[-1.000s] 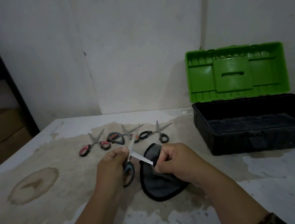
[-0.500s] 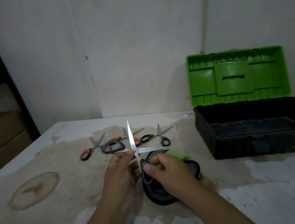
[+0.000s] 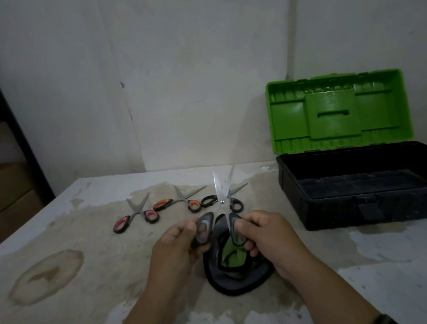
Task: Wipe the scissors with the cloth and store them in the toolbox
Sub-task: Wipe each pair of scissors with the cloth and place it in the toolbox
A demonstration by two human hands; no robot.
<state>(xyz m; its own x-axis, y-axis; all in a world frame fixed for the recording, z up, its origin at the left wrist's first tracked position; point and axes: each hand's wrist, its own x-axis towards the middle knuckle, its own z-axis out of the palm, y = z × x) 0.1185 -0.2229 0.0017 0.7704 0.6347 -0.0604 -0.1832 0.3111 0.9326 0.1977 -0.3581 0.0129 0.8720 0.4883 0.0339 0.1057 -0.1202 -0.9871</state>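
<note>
Stained table (image 3: 62,306); upright, open-bladed, grey-handled scissors (image 3: 222,201).

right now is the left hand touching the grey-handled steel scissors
Touching. Head view: the left hand pinches a handle loop of the grey-handled steel scissors.

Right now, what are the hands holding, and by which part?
One pair of grey-handled scissors, blades up: the left hand grips its left handle loop, the right hand its right loop.
</note>
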